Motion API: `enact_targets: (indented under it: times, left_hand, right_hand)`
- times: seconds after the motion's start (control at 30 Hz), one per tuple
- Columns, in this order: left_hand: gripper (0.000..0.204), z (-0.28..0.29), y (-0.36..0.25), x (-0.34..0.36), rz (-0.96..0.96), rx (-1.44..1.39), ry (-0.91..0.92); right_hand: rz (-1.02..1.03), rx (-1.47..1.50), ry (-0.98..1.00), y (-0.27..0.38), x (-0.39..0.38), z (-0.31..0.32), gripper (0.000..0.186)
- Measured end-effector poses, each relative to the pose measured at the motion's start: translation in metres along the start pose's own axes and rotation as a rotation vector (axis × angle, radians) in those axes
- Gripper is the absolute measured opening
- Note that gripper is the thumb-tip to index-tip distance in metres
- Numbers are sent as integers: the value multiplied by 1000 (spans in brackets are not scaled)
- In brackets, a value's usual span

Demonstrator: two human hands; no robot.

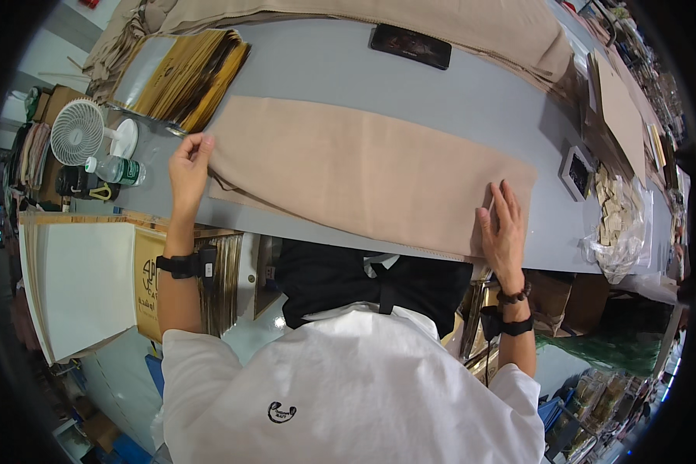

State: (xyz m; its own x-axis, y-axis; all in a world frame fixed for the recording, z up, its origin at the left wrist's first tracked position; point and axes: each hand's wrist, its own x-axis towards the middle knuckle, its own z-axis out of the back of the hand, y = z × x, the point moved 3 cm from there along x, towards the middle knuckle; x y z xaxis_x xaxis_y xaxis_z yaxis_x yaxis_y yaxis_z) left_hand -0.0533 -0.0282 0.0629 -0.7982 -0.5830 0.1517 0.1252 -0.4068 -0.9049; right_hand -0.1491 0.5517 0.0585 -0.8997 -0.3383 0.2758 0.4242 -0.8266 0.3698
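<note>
A long piece of beige cloth (356, 174), folded into layers, lies across the grey table in front of me. My left hand (189, 168) pinches the cloth's left edge between thumb and fingers. Below that hand the layers part slightly and a darker edge shows between them. At the other end my right hand (506, 232) rests flat on the cloth, fingers stretched out and a little apart.
Gold-and-clear packaging bags (185, 73) are stacked at the far left, near a white fan (79, 131) and a water bottle (117, 170). A dark phone (411, 46) lies beside more beige cloth (472, 27) at the back. Rightward are a small tray (575, 174) and a plastic bag of tags (617, 220).
</note>
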Motion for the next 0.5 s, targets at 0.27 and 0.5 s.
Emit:
enact_targets:
  times: [0.27,0.5]
  left_hand:
    - [28,-1,-7,-19,53,348,71]
    - [38,-17,-1,-32,19,508,299]
  right_hand:
    - [17,-240,99,-15,-3,-24,55]
    - [24,-282,148,-50,26,-10,55]
